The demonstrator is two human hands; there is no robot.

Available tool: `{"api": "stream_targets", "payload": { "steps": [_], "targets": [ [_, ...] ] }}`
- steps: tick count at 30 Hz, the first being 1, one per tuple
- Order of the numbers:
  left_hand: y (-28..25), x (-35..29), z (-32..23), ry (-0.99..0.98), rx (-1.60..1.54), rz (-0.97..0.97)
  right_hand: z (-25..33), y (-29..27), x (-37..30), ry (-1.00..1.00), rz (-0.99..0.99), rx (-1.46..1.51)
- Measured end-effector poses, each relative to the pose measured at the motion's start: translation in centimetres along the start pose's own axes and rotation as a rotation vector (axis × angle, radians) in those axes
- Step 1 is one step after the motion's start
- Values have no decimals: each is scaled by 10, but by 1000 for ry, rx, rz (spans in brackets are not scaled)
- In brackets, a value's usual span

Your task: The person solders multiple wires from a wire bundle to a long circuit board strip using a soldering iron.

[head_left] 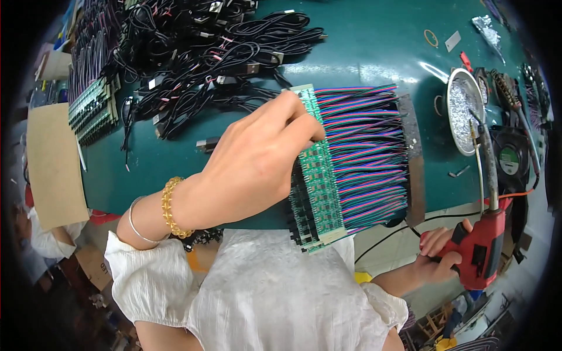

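My left hand (257, 158) reaches over a long green circuit board panel (324, 181), its fingers closed around the upper end. Black connectors (301, 213) line the panel's left side. From its right side runs a dense row of thin blue, red, green and black wires (369, 155). My right hand (439, 260) is wrapped around the handle of a red soldering gun (486, 248) at the lower right. The gun's long metal shaft points up to a round metal dish (452, 126) with a shiny silvery inside; whether the tip touches it, I cannot tell.
A large heap of black USB cables (205, 52) covers the back left. Other wired boards (93, 111) are stacked beside a cardboard sheet (55, 167). A dark bar (414, 169) stands along the wire ends. At right are a small fan (509, 158) and a soldering iron (506, 90).
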State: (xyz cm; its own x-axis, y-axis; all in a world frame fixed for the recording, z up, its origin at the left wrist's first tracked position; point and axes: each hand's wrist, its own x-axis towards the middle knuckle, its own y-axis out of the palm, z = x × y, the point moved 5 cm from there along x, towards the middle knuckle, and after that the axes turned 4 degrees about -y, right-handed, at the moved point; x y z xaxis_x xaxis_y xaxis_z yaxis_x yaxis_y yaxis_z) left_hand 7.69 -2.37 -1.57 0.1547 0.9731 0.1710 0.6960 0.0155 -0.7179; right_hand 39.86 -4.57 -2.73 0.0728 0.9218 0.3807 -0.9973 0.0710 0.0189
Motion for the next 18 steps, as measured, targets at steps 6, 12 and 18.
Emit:
{"api": "stream_targets", "payload": {
  "steps": [6,12,18],
  "targets": [
    [-2,3,-3,-33,49,57,-3,17,-15,31,67,-3],
    [4,5,-12,-57,123,55,-2,27,-26,43,63,62],
    [-5,10,-7,-57,-47,79,0,28,-32,130,103,180]
  ]
}}
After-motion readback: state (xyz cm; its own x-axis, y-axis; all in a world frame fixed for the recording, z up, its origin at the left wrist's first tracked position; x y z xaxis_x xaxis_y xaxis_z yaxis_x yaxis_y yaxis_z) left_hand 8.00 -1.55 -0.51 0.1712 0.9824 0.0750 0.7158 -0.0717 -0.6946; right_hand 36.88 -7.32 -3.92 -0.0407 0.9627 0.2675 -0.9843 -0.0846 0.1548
